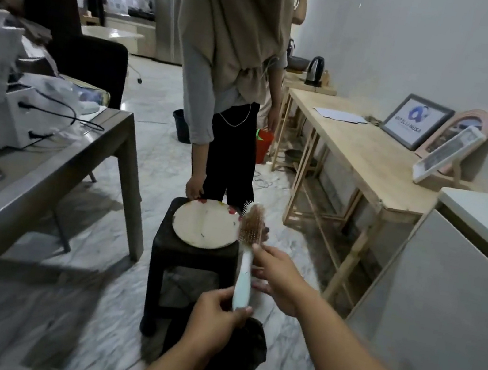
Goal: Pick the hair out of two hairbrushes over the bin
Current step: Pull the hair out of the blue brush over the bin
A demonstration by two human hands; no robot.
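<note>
The person's left hand (216,315) pinches the butt of the handle of a pale blue plastic hairbrush (248,250) whose bristle head is matted with tan hair, while the right hand (277,279) closes round the handle just below the head; the brush stands nearly upright, above the near edge of a dark plastic stool (191,260) bearing a round cream plate (205,223). A second brush's white bristles (247,207) peek out behind it. The black-lined bin (235,354) sits lower, under the left hand, so hair pulled now would likely drop on the stool or marble floor. The pinch looks light; a tug could twist the brush loose. The only legible writing is "INTELLANUSA", roughly, on a dark-framed sign (414,121).
</note>
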